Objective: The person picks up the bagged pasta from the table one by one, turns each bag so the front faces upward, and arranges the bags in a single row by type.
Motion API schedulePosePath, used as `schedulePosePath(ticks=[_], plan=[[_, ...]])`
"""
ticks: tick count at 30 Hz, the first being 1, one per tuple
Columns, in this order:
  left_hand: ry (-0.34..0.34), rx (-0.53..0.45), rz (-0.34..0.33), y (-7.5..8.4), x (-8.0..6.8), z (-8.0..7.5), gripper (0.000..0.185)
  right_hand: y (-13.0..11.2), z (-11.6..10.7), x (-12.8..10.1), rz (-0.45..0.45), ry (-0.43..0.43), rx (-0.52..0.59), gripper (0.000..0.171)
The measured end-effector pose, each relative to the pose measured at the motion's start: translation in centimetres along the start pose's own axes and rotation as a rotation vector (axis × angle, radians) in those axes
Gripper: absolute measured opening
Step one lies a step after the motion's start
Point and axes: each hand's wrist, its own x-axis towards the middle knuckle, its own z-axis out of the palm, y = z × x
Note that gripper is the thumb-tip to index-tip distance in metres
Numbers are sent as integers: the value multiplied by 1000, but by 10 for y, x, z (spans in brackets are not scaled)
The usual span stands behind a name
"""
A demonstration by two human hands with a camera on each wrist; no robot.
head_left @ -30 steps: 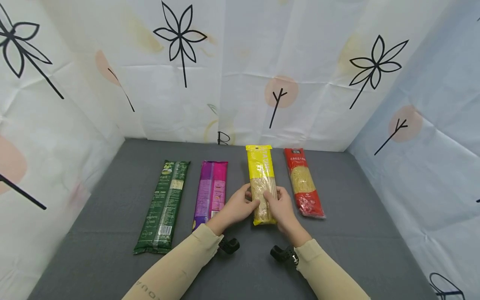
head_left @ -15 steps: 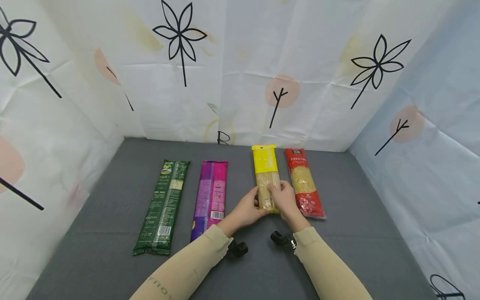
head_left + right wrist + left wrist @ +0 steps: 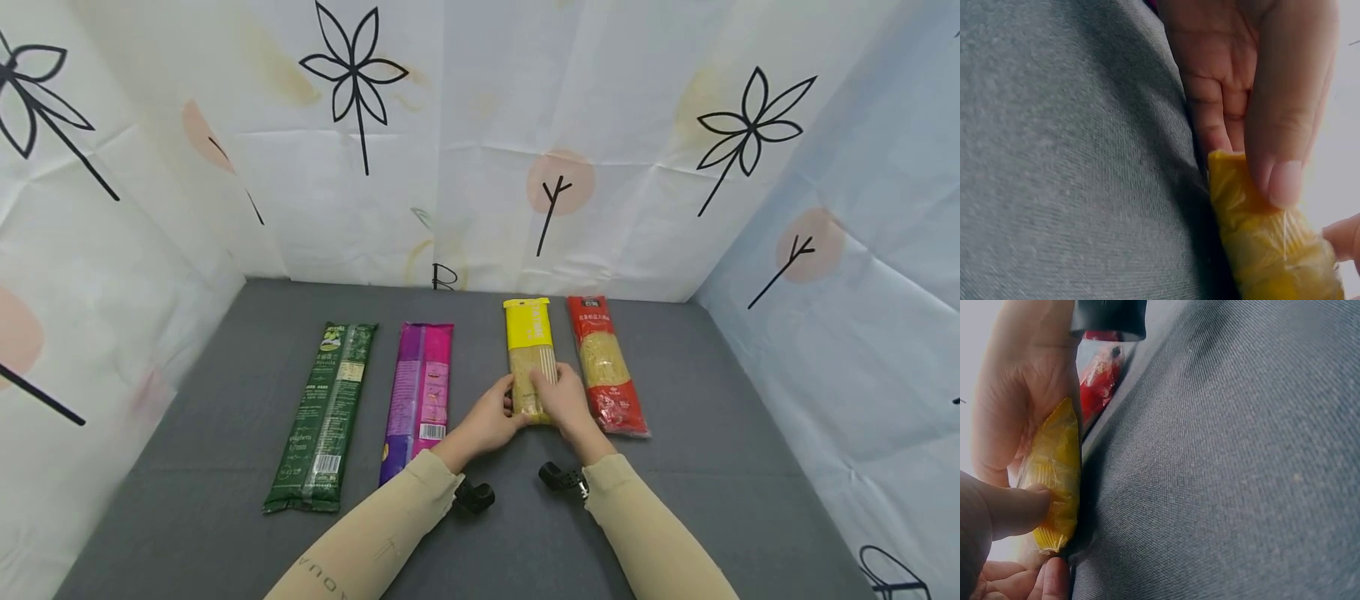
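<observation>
Hands meet at centre frame: left hand and right hand each pinch the near end of the yellow noodle packet (thumbs on top), lying on the grey desk just beside the red packet.

Four long noodle packets lie in a row on the grey table: one green packet, one magenta packet, one yellow packet and one red packet. Two hands are in view, one left hand and one right hand.
</observation>
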Motion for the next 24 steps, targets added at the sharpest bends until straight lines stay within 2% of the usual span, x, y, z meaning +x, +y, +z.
schedulePosePath(ticks=[5, 9, 14, 18, 24], plan=[[2, 9, -20, 0, 0, 0, 74, -2, -1, -3, -83, 52, -150, 50], [3, 28, -28, 1, 1, 0, 74, 0, -2, -2, -97, 65, -215, 50], [1, 39, -31, 2, 0, -2, 74, -1, -2, -2, -89, 48, -237, 52], [28, 18, -26, 2, -4, -5, 67, -3, -2, -5, -96, 60, -246, 54], [75, 14, 3, 4, -12, -21, 59, -9, 0, -12, -177, 118, -281, 57]])
